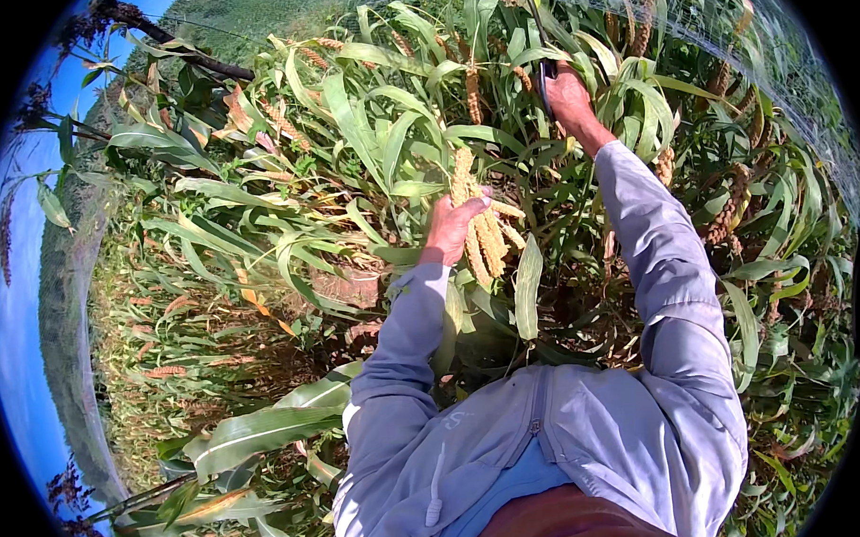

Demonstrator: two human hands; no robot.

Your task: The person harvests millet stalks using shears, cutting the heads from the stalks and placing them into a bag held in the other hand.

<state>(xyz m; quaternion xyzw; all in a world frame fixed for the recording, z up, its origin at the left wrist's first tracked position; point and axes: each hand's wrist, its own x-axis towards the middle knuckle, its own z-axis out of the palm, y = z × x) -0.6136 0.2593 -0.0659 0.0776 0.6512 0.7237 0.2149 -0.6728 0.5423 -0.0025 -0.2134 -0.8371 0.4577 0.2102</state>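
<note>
My left hand [449, 224] is closed round a bunch of pale yellow millet heads [486, 244], its thumb lying across them. The heads fan out below and to the right of the fist. Farther off and to the right, my right hand [573, 98] grips black-handled scissors [546, 91], whose blades point away from me among the leaves. Leaves partly cover the blades, so I cannot tell how far apart they are. An orange-brown millet head [473, 95] hangs from a plant just left of the scissors.
Dense millet plants with long green leaves surround both arms. Several brown heads [731, 205] droop at the right. Fine netting [787, 82] stretches across the upper right. A dark stalk [186, 54] leans in from the upper left, and a broad leaf [263, 438] sticks out near my left elbow.
</note>
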